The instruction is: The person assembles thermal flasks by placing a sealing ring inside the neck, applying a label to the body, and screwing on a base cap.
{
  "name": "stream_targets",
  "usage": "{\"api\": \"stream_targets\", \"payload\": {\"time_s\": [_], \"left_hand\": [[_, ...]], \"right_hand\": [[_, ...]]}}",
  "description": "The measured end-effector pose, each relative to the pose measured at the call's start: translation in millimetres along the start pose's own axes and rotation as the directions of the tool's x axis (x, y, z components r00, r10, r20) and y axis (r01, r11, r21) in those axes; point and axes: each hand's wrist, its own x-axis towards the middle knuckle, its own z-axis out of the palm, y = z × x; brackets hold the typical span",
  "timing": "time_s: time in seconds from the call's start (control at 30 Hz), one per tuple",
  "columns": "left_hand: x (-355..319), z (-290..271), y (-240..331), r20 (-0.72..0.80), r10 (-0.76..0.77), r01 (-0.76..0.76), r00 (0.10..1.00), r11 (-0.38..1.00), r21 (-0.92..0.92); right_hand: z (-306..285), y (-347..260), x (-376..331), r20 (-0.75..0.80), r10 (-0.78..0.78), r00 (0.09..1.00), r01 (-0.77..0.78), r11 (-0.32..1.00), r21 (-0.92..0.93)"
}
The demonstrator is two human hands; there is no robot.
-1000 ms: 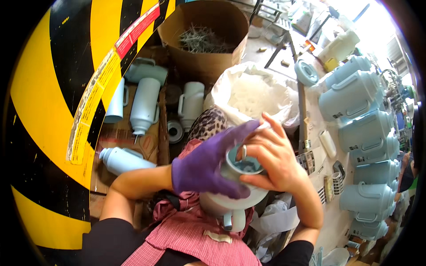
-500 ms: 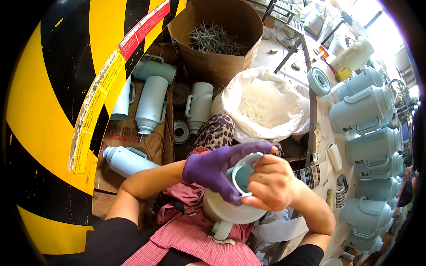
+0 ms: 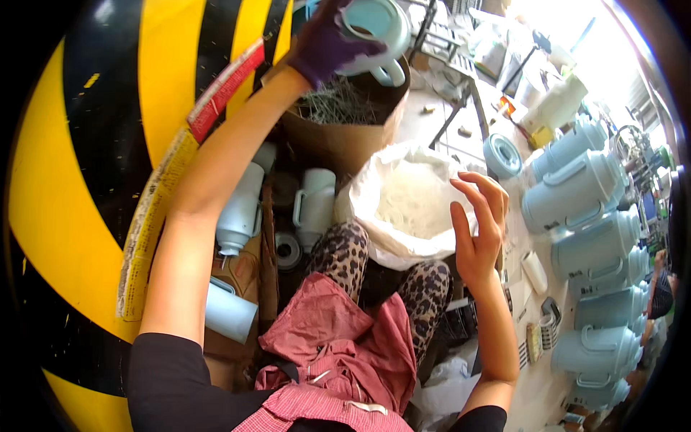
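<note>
At the top, my left hand [image 3: 327, 45], in a purple glove, is closed on a pale blue plastic flask shell [image 3: 394, 32] with a loop handle. The shell is above a cardboard bin [image 3: 342, 144] of thin metal pins, its round mouth showing. My right hand [image 3: 481, 227] is bare and holds nothing. Its fingers are apart and slightly curled, over the right rim of a white sack [image 3: 360, 216] filled with pale translucent rings.
Blue-grey flasks [image 3: 241, 209] lie in cardboard at left, beside a yellow-and-black striped panel [image 3: 108, 180]. On the right a workbench [image 3: 536, 237] carries a row of light blue jugs [image 3: 572, 191], a round lid [image 3: 502, 155] and a white roll [image 3: 534, 272].
The shell has gone from above my lap to the upper left in my left hand. My right hand has let go of it and moved right and up, its fingers now spread.
</note>
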Motion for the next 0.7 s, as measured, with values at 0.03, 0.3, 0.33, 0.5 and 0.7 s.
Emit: {"api": "stream_targets", "payload": {"time_s": [0.03, 0.3, 0.33, 0.5, 0.7], "left_hand": [[-6, -2, 7, -0.063, -0.019, 0.007, 0.998, 0.982, -0.189], [-117, -102, 187, -0.017, 0.006, 0.001, 1.0, 0.912, 0.411], [-132, -99, 199, -0.045, -0.195, 0.188, 0.98, 0.976, -0.113], [-168, -88, 248, 0.21, -0.455, 0.344, 0.865, 0.236, -0.909], [-179, -30, 286, 0.531, -0.177, 0.448, 0.828, 0.78, -0.437]], "right_hand": [[4, 12, -11, 0.031, 0.076, 0.997, -0.076, 0.997, 0.009], [146, 150, -93, 0.467, 0.47, 0.749, -0.542, 0.84, 0.025], [172, 166, -102, 0.498, 0.5, 0.709, -0.557, 0.83, -0.041], [255, 211, -116, 0.62, 0.724, 0.301, -0.596, 0.651, -0.471], [233, 229, -132, 0.573, 0.743, 0.345, -0.905, 0.424, -0.005]]}}
